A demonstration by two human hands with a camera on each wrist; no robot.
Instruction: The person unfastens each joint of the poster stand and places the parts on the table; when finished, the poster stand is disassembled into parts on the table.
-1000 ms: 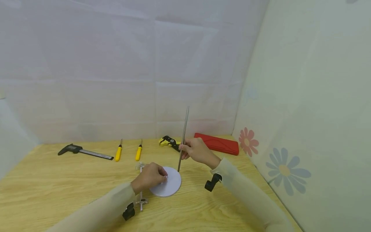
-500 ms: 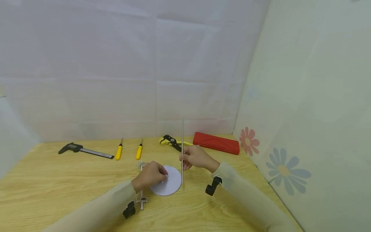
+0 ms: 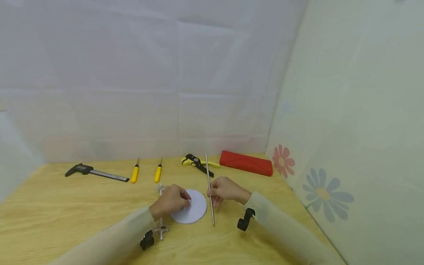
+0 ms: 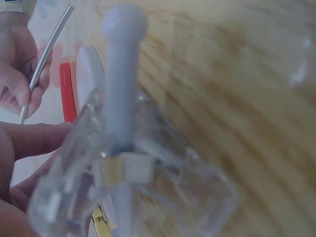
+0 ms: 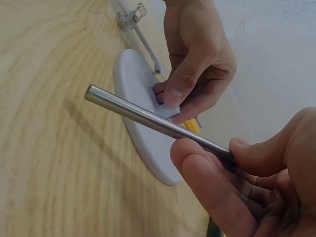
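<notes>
Wooden counter (image 3: 82,206): steel rod (image 3: 209,187) pinched by right hand (image 3: 225,190), long axis twelve-to-six, at three o'clock of white disc (image 3: 193,207) whose hub is gripped by left hand (image 3: 170,200).

Along the back of the pale wooden desk (image 3: 66,213) we see a black digital caliper (image 3: 95,172), two yellow-handled screwdrivers (image 3: 134,174) (image 3: 158,173), a yellow-and-black wire stripper (image 3: 197,162) and a flat red plastic case (image 3: 246,163).
</notes>
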